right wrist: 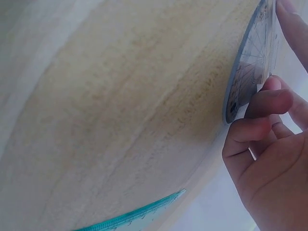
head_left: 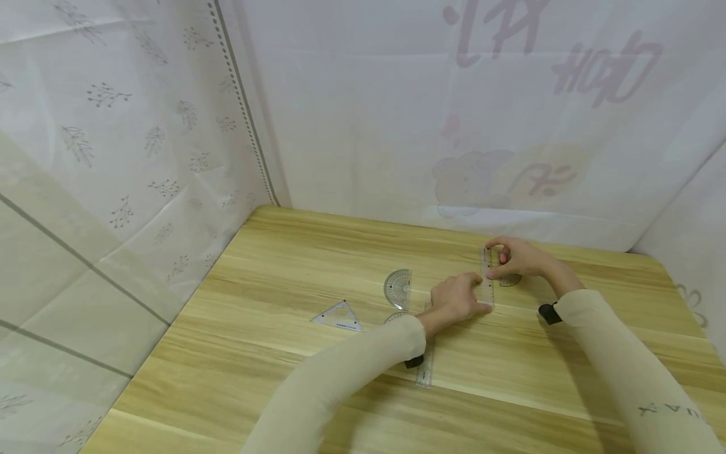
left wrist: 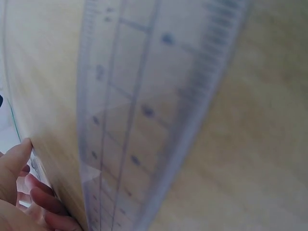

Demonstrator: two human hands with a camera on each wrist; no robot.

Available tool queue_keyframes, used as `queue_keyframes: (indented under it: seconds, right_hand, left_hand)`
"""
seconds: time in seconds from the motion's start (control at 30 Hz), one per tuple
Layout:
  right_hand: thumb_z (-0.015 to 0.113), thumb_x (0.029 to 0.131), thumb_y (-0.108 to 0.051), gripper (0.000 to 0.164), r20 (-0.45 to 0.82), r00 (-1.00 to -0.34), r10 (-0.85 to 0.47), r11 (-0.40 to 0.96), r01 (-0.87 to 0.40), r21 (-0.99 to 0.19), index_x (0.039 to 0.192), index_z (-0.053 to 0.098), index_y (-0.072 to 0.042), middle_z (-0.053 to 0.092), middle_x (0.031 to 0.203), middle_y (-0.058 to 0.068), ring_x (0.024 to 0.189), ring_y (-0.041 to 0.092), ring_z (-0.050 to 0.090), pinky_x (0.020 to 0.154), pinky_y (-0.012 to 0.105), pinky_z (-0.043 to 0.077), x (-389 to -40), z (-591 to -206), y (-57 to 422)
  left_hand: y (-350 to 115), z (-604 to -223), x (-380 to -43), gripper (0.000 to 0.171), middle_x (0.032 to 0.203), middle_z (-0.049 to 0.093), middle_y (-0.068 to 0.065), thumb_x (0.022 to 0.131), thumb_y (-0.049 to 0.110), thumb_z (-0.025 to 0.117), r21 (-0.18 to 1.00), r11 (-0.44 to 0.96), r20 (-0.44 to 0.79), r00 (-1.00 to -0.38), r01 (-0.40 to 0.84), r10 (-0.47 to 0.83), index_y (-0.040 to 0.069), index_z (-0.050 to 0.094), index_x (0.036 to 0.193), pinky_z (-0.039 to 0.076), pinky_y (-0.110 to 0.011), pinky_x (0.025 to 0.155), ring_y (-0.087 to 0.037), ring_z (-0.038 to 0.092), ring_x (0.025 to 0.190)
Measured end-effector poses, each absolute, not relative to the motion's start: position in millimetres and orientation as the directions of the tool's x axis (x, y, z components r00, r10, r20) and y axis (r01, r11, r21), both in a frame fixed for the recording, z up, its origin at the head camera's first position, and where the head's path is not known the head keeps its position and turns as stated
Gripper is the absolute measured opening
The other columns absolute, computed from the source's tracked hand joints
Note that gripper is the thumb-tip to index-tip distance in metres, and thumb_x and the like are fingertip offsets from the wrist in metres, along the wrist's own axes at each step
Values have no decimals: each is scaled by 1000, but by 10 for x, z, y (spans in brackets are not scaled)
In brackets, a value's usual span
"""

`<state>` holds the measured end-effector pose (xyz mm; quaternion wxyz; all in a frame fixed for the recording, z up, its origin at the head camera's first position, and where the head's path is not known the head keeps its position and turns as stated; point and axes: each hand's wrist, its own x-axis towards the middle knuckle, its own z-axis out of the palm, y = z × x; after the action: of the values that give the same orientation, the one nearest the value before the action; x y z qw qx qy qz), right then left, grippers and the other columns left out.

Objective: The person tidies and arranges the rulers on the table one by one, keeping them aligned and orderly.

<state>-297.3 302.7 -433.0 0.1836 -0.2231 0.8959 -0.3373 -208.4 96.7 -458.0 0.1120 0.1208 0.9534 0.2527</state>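
A clear ruler (head_left: 487,291) lies upright in the head view between my two hands. My left hand (head_left: 455,297) holds it from the left, index finger at its side and thumb by its near end. My right hand (head_left: 520,257) grips it from the far right, index finger at the far end and thumb on the edge; the other fingers curl inward. Against the ruler's right side is a clear protractor (right wrist: 243,79), partly behind the right hand. A second ruler (left wrist: 120,110) runs under my left wrist, its middle hidden by the arm in the head view.
Left of the hands lie another protractor (head_left: 397,289), a third protractor (head_left: 395,316) partly covered by the left sleeve, and a triangular set square (head_left: 339,316). A teal-edged clear piece (right wrist: 134,216) shows low in the right wrist view. Printed cloth hangs behind the wooden table (head_left: 272,265).
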Motion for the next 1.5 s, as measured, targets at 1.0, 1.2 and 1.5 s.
queue_keyframes:
  seconds: [1.0,1.2,1.5]
  right_hand:
    - [84,87,-18,59,-129,-868,-480,653,-255,-713,131,54,7,53,95,15,81,26,47,66,32,42,-2971,-4304,3065]
    - [83,88,-19,56,-121,-874,-471,639,-243,-730,130,56,4,54,95,14,82,27,48,66,33,43,-2976,-4320,3086]
    - [81,91,-19,52,-98,-885,-456,611,-231,-757,131,56,3,52,98,15,87,29,52,73,35,45,-2944,-4309,3081]
  left_hand:
    - [940,-4581,-2140,70,64,56,19,76,51,88,527,836,-147,-953,151,265,32,62,138,41,-23,55,-3,53,56]
    - [931,-4579,-2179,72,67,56,19,74,51,89,529,836,-164,-950,144,267,33,62,138,42,-23,54,-4,53,57]
    - [872,-4518,-2167,75,72,59,20,71,45,94,588,799,-169,-946,128,276,29,63,137,43,-22,56,-3,55,62]
